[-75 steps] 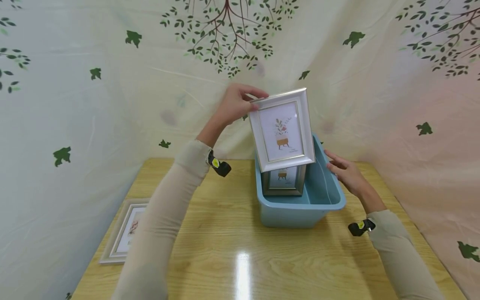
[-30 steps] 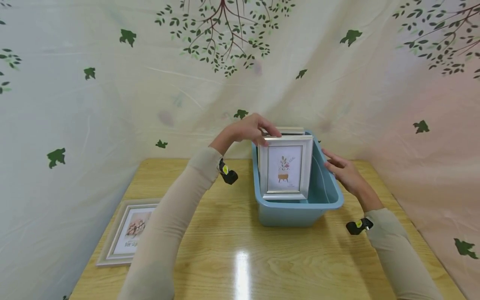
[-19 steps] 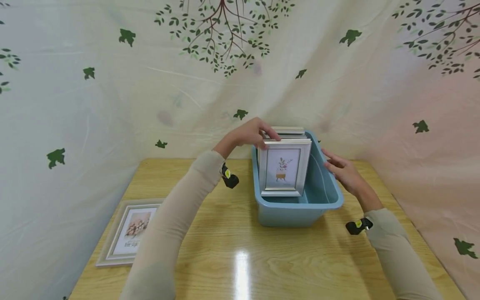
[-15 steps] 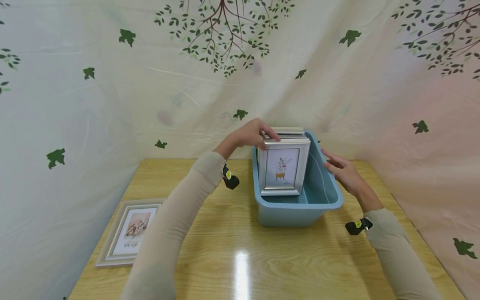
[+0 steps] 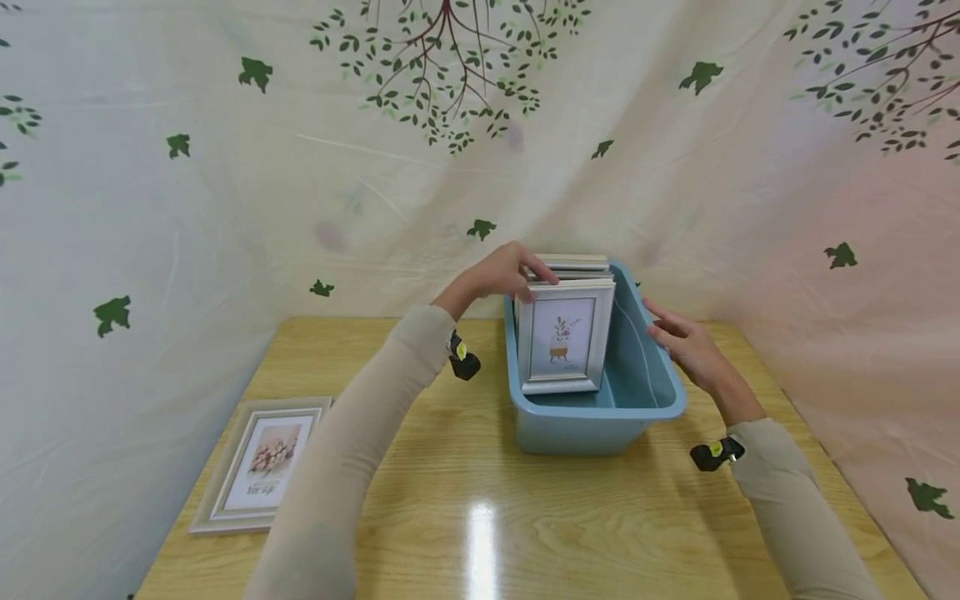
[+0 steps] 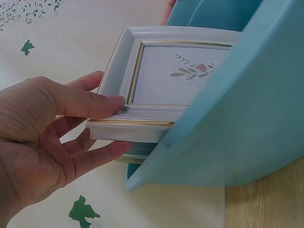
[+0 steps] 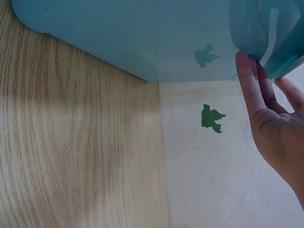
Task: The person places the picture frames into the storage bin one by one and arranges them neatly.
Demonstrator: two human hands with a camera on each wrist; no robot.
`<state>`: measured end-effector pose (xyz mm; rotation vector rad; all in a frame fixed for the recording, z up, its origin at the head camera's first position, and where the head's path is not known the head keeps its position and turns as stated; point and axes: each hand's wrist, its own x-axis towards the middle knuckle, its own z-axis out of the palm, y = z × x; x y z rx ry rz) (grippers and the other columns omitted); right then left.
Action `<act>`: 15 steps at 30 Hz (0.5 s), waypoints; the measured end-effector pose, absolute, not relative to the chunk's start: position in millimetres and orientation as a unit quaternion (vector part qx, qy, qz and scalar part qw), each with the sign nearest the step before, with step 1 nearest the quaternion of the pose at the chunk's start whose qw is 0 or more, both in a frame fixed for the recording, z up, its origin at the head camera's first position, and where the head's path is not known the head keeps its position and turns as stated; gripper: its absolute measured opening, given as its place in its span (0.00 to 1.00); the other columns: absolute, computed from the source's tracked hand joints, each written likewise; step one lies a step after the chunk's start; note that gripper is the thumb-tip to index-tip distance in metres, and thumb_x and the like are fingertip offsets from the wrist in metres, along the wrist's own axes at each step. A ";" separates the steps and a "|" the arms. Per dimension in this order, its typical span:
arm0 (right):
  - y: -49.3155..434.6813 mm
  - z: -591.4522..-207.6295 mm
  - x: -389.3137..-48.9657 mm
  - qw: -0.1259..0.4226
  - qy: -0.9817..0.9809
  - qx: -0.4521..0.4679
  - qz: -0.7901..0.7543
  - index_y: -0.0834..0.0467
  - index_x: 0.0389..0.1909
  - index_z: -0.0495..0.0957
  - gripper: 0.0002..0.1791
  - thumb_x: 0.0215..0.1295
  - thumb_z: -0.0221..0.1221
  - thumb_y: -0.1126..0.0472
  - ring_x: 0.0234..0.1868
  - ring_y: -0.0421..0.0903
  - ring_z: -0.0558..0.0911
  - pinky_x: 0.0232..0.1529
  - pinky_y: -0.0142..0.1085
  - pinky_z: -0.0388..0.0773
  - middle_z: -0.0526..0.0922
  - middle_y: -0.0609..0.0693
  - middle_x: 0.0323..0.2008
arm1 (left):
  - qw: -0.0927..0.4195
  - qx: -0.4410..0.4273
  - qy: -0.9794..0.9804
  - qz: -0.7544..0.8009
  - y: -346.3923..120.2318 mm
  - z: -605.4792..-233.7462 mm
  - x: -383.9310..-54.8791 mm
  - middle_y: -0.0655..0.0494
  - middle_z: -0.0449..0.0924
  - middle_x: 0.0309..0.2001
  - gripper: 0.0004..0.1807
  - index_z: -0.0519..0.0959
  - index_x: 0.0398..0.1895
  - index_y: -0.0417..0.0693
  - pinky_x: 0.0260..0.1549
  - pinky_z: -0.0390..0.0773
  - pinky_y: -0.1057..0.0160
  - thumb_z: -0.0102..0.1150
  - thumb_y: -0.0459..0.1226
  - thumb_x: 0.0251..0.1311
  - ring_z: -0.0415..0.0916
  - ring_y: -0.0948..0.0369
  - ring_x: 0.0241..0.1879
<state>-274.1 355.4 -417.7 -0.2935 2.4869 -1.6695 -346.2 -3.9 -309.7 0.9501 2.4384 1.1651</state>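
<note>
In the head view my left hand grips the top left corner of a silver-white picture frame, which shows a potted-plant print. The frame stands inside a light blue plastic bin, leaning slightly back. From the left wrist view, my thumb lies on the front of the frame and the other fingers are behind and below. Edges of other picture frames show behind it in the bin. My right hand touches the bin's right side with nearly straight fingers, also seen against the outer wall in the right wrist view.
Another picture frame with a "free style" print lies flat on the wooden table at the left, partly covered by my left sleeve. A cloth backdrop with leaf and bird prints hangs behind and beside the table.
The held picture frame has come down from above the bin into it, in front of the other frames, then shifted slightly left. My right hand has stayed at the bin's side.
</note>
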 end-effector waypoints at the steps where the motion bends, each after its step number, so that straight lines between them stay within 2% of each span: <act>1: 355.6 -417.9 -274.3 0.066 0.824 -0.098 -0.555 0.49 0.81 0.51 0.36 0.78 0.53 0.48 0.49 0.33 0.81 0.47 0.28 0.83 0.76 0.37 0.52 | 0.141 0.324 0.845 0.402 -3.7 -311.1 -346.8 0.48 0.86 0.54 0.22 0.88 0.50 0.46 0.26 0.75 0.58 0.63 0.19 0.54 0.65 0.63 0.22; 4: 356.0 -418.3 -274.8 0.066 0.823 -0.100 -0.556 0.50 0.81 0.52 0.36 0.78 0.53 0.49 0.49 0.33 0.81 0.47 0.27 0.83 0.76 0.36 0.52 | 0.141 0.319 0.849 0.396 -2.8 -315.6 -348.0 0.49 0.86 0.54 0.21 0.88 0.50 0.46 0.28 0.77 0.56 0.65 0.20 0.54 0.65 0.64 0.20; 6: 356.2 -418.2 -274.8 0.066 0.822 -0.101 -0.556 0.50 0.81 0.51 0.36 0.78 0.53 0.49 0.49 0.33 0.81 0.47 0.27 0.83 0.77 0.36 0.52 | 0.137 0.322 0.850 0.394 -2.4 -318.8 -348.4 0.48 0.86 0.53 0.21 0.88 0.49 0.45 0.26 0.75 0.60 0.65 0.20 0.54 0.64 0.63 0.21; 9: 356.3 -417.7 -274.5 0.068 0.823 -0.099 -0.555 0.48 0.81 0.51 0.36 0.78 0.53 0.49 0.49 0.34 0.81 0.47 0.27 0.83 0.76 0.37 0.53 | 0.125 0.333 0.851 0.387 -1.6 -325.2 -349.8 0.48 0.86 0.53 0.21 0.88 0.49 0.45 0.25 0.72 0.67 0.66 0.20 0.54 0.69 0.63 0.25; 13: 355.9 -417.0 -274.0 0.073 0.827 -0.090 -0.551 0.46 0.81 0.50 0.36 0.78 0.52 0.48 0.49 0.33 0.81 0.47 0.27 0.83 0.74 0.51 0.60 | 0.105 0.347 0.856 0.369 0.6 -332.9 -351.0 0.48 0.86 0.54 0.22 0.88 0.50 0.47 0.26 0.74 0.70 0.66 0.20 0.53 0.73 0.63 0.30; 15: 355.7 -417.0 -273.5 0.074 0.829 -0.087 -0.548 0.45 0.81 0.50 0.36 0.78 0.52 0.48 0.49 0.34 0.81 0.48 0.28 0.83 0.72 0.55 0.62 | 0.098 0.346 0.861 0.360 2.3 -335.8 -350.6 0.49 0.86 0.54 0.22 0.88 0.50 0.48 0.25 0.72 0.70 0.66 0.21 0.53 0.69 0.63 0.27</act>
